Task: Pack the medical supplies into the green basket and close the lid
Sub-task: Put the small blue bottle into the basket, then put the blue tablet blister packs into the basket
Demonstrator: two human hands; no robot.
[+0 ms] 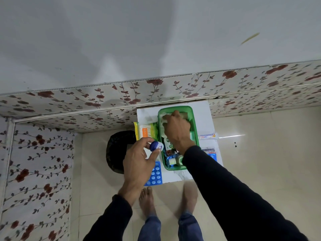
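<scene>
Head view: open, part-filled green basket [195,129]

A small white table [147,115] is seen near the middle, set against a wall panel [86,105] printed with red flowers and dark vines. A plain white wall [139,40] is seen at twelve o'clock. A dark round bin [118,152] is placed on the pale tiled floor [260,145], touching the table at nine o'clock. Another flowered panel [38,180] is seen at eight o'clock.
</scene>
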